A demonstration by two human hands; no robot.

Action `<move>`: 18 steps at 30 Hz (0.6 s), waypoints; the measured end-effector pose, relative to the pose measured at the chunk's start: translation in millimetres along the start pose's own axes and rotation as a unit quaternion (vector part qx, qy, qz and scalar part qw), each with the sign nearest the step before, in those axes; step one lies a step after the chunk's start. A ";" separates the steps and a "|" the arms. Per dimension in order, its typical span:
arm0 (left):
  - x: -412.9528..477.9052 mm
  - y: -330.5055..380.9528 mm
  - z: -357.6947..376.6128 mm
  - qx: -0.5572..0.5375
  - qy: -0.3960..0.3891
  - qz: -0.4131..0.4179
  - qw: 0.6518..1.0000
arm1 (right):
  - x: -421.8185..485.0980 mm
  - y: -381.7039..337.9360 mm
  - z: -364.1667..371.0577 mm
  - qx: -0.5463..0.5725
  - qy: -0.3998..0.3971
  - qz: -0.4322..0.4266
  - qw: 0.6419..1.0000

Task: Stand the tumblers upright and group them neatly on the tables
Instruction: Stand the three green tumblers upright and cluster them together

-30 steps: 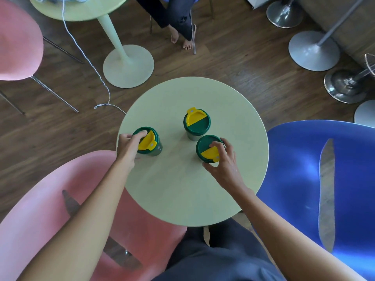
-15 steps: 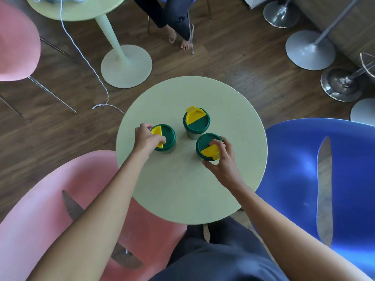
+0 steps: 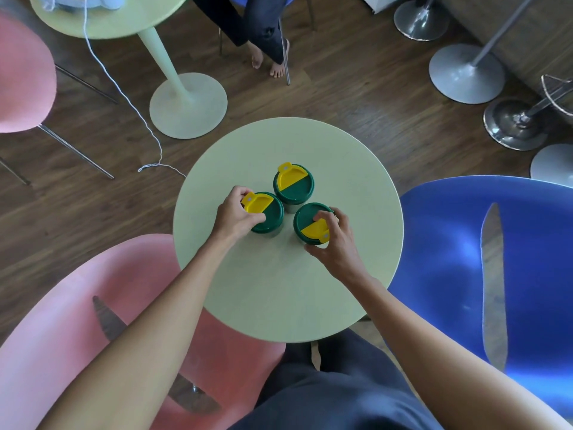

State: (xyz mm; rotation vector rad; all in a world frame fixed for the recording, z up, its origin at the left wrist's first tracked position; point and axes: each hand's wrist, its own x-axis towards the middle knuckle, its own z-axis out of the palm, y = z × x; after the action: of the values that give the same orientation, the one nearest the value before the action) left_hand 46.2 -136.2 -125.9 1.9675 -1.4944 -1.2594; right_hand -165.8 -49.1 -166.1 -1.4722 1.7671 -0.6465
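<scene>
Café-type seating area: round pedestal tables (image 3: 356, 169), moulded chairs (image 3: 527, 274), bar-stool bases (image 3: 466, 74).

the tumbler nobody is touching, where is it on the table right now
In the head view the untouched tumbler stands upright near the middle of the round green table, at the far point of the trio, just beyond the two tumblers held by the left hand and right hand.

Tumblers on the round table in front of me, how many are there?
3, all upright and close together. One at the back, untouched; one at front left under the left hand; one at front right held by the right hand. None seem hidden.
</scene>
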 end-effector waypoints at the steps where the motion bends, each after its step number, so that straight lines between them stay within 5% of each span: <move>1: 0.7 1.4 1.3 0.004 0.001 0.009 1.000 | -0.1 0.5 -0.3 0.000 0.000 0.003 1.000; 18: 11.8 -3.5 -10.3 0.001 -0.013 0.021 1.000 | -2.5 -19.7 17.5 -0.023 0.004 -0.014 1.000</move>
State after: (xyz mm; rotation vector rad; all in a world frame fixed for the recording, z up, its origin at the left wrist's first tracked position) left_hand 57.2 -147.8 -128.0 1.9178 -1.5426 -1.2699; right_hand -139.9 -49.6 -160.9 -1.5306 1.7818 -0.6312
